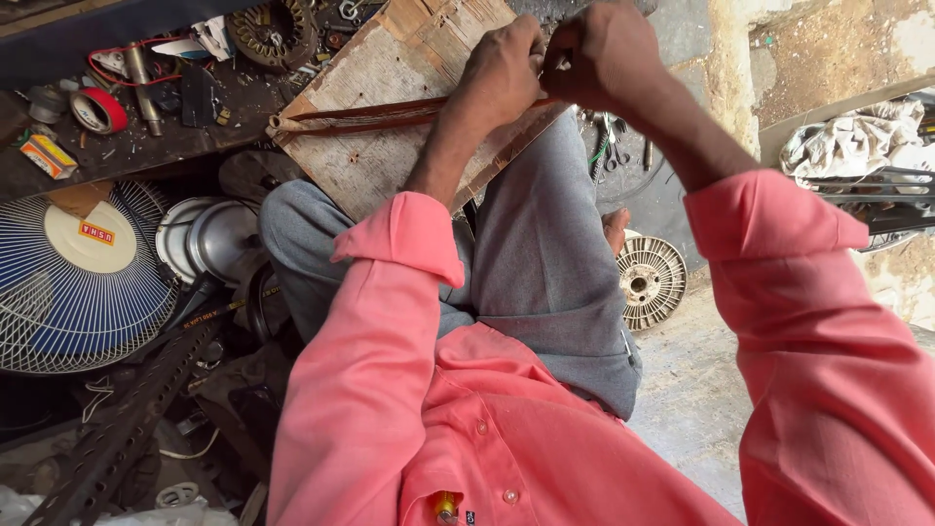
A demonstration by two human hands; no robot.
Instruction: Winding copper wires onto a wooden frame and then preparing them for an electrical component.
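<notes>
Worn wooden board (390,117) propped on the grey-trousered knee; across it, a flat hank of reddish copper winding wire (370,112), long axis running left from the grip; left hand (502,73) and right hand (604,54) touching, both pinched shut on its right end; equally near.

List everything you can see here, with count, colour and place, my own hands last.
Worn wooden board: one, pale brown, resting on the lap.
Reddish-brown wire bundle: one, stretched across the board.
Round fan grille: one, blue and white, far left.
Red tape roll: one, upper left bench.
Round metal lid: one, silver, beside the grille.
Slotted round metal core: one, pale, on the floor at right.
Crumpled cloth: one, whitish, upper right.
Left hand: gripping the bundle's end.
Right hand: closed, beside the left hand.
</notes>
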